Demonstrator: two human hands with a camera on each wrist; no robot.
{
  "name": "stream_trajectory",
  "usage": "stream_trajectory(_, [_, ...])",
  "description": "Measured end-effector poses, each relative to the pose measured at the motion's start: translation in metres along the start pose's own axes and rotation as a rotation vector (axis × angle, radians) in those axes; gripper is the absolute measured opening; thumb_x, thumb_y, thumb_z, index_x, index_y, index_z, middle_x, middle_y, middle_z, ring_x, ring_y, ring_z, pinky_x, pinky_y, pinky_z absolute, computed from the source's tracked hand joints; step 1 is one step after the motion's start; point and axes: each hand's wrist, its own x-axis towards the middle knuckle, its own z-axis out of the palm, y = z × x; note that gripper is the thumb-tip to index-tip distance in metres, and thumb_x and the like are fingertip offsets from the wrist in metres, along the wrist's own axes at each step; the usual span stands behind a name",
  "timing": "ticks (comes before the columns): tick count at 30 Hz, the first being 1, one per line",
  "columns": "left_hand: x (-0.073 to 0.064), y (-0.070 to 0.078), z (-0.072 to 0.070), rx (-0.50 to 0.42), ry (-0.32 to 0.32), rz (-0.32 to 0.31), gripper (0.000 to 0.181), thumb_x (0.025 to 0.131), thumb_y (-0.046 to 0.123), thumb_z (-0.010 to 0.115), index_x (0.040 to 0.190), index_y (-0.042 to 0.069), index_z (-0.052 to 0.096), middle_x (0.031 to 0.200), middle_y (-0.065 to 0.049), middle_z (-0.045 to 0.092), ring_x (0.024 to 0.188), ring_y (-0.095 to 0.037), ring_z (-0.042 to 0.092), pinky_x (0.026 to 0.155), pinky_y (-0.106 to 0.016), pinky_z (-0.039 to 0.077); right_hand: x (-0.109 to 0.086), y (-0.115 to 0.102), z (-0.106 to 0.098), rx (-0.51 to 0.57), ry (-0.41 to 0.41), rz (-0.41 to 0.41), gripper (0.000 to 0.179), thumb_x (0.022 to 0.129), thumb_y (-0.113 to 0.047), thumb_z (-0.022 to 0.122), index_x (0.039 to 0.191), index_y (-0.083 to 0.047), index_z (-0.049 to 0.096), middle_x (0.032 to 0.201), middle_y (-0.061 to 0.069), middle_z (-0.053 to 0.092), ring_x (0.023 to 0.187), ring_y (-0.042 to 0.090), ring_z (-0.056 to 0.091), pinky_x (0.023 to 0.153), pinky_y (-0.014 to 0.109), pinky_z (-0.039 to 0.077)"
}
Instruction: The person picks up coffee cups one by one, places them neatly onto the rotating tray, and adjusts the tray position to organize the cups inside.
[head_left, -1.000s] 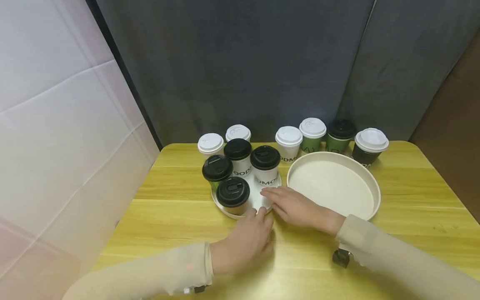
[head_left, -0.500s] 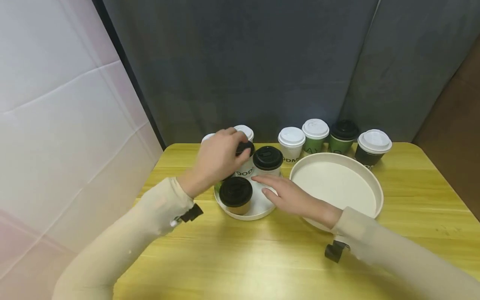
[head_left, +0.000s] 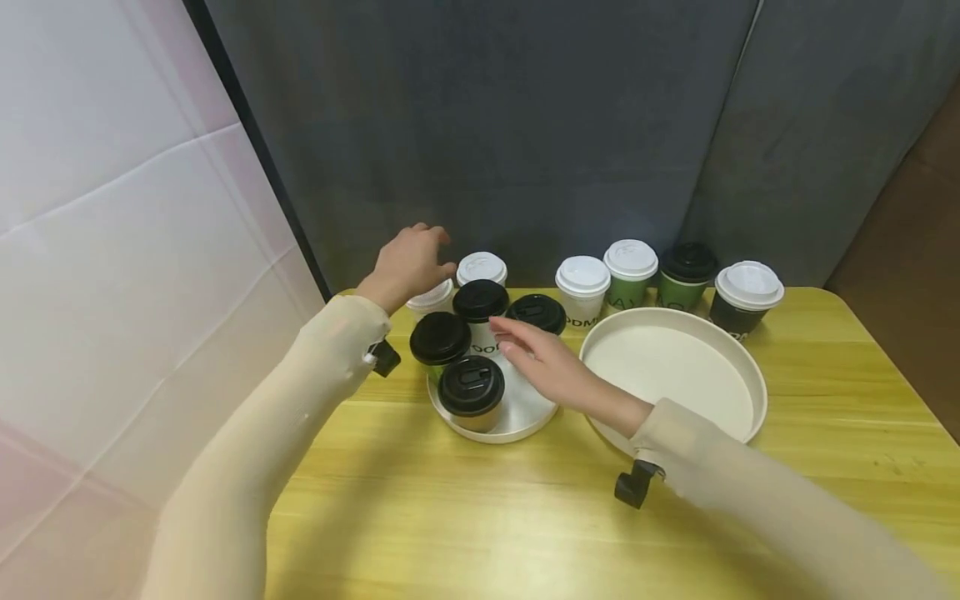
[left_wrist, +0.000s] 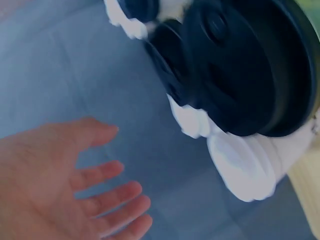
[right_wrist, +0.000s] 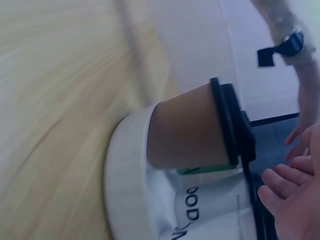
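Note:
My left hand [head_left: 411,265] reaches past the black-lidded cups, above the rear-left cup with a white lid [head_left: 432,297]. Its fingers [left_wrist: 120,192] are spread and hold nothing in the left wrist view. Over the small round tray [head_left: 517,423] hovers my right hand [head_left: 543,364], fingers extended, partly hiding a black-lidded cup [head_left: 537,312]. Also on this tray are a brown cup with a black lid [head_left: 472,387], a green one [head_left: 440,340] and a white lettered one [head_left: 481,302]. The brown cup [right_wrist: 190,127] stands at the tray's rim in the right wrist view.
A larger cream tray [head_left: 675,367] lies to the right. Behind it stand a white cup [head_left: 582,279], a green cup with a white lid [head_left: 630,267], a green cup with a black lid [head_left: 687,271] and a dark cup [head_left: 746,292]. A grey curtain [head_left: 487,125] hangs behind the table.
My left hand has gone from the small tray's front edge, over the black lids, to the rear-left cups. My right hand has risen from the tray's right rim and shifted slightly inward.

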Motion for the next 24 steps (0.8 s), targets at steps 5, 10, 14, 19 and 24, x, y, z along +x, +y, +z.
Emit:
stream_trajectory(5, [0.016,-0.013,0.011,0.033,-0.107,-0.037,0.06,0.091,0.034,0.064,0.143,0.008,0.048,0.146,-0.02,0.048,0.134,-0.04,0.046,0.106,-0.057,0.046,0.016,-0.005,0.003,0.043,0.029,0.08,0.048,0.106,-0.027,0.043,0.15,-0.008,0.042,0.149,0.009,0.053,0.137,0.025,0.051,0.116,0.041,0.041])
stream_trajectory(10, [0.024,-0.026,0.021,0.029,-0.193,-0.087,0.064,0.092,0.031,0.062,0.148,0.008,0.042,0.152,-0.022,0.04,0.141,-0.043,0.037,0.111,-0.059,0.04,0.028,-0.005,0.007,0.104,0.038,0.145,0.048,0.106,-0.029,0.041,0.15,-0.01,0.041,0.149,0.008,0.053,0.137,0.023,0.052,0.117,0.04,0.04])
stream_trajectory(14, [0.024,-0.035,0.029,-0.005,-0.233,-0.128,0.066,0.092,0.032,0.063,0.149,0.009,0.04,0.154,-0.021,0.037,0.143,-0.043,0.033,0.113,-0.061,0.037,0.034,-0.007,0.013,0.181,0.053,0.175,0.048,0.106,-0.029,0.04,0.15,-0.009,0.041,0.149,0.009,0.053,0.135,0.025,0.054,0.116,0.041,0.041])
stream_trajectory(19, [0.022,-0.038,0.039,-0.044,-0.26,-0.171,0.066,0.092,0.036,0.062,0.149,0.011,0.041,0.155,-0.018,0.036,0.143,-0.041,0.034,0.111,-0.063,0.038,0.039,-0.01,0.019,0.216,0.066,0.228,0.048,0.106,-0.03,0.039,0.15,-0.01,0.041,0.149,0.009,0.053,0.135,0.025,0.054,0.116,0.041,0.041])
stream_trajectory(24, [0.022,-0.037,0.044,-0.015,-0.266,-0.154,0.065,0.09,0.038,0.063,0.146,0.009,0.044,0.15,-0.019,0.042,0.136,-0.042,0.041,0.109,-0.059,0.042,0.039,-0.012,0.024,0.185,0.075,0.243,0.048,0.106,-0.031,0.039,0.15,-0.01,0.042,0.148,0.009,0.053,0.134,0.026,0.054,0.117,0.041,0.04])
